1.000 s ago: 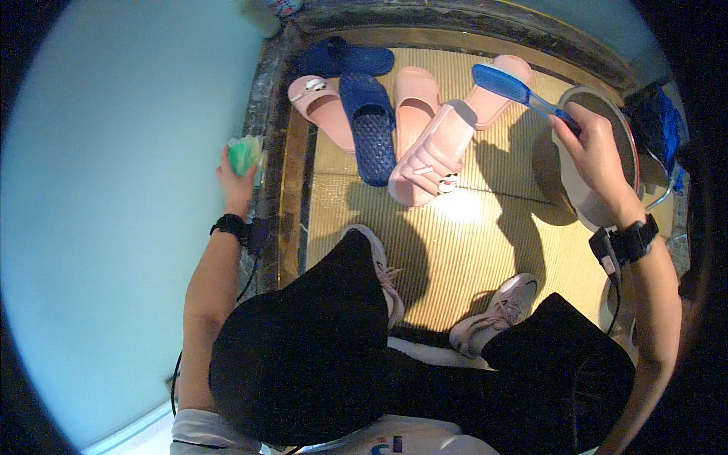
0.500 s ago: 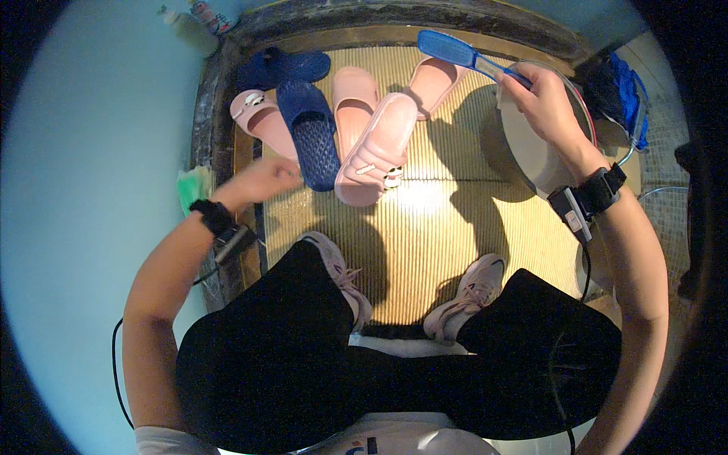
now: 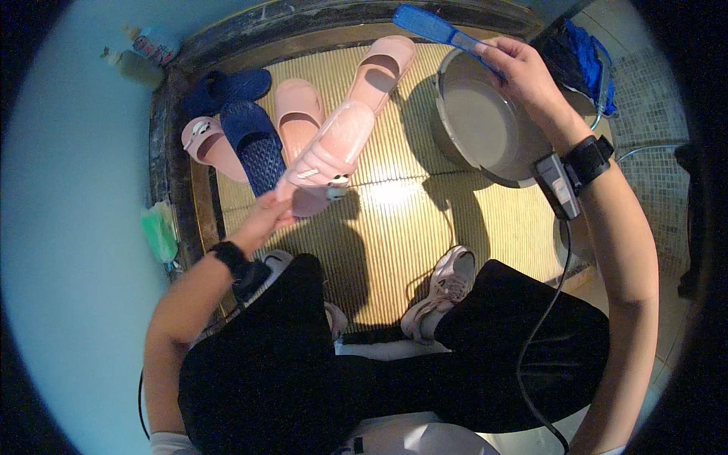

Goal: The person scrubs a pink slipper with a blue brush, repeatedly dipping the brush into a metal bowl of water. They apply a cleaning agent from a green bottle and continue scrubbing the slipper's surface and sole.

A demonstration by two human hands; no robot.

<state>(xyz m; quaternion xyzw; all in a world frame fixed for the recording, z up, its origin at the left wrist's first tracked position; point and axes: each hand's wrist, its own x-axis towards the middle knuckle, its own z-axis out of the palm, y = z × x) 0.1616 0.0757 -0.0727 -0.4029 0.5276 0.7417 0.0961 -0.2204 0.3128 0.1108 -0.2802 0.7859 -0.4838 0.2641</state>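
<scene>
Though it was empty just before, the left hand (image 3: 263, 221) is now pinched on the nearest pink slipper (image 3: 326, 161); the blue brush (image 3: 436, 26) is clasped by the right hand (image 3: 528, 77).

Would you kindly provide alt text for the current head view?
The left hand grips a pale pink slipper; the right hand holds a blue long-handled tool near a round grey bucket. More pink slippers and navy slippers lie on a ribbed yellow floor.
</scene>
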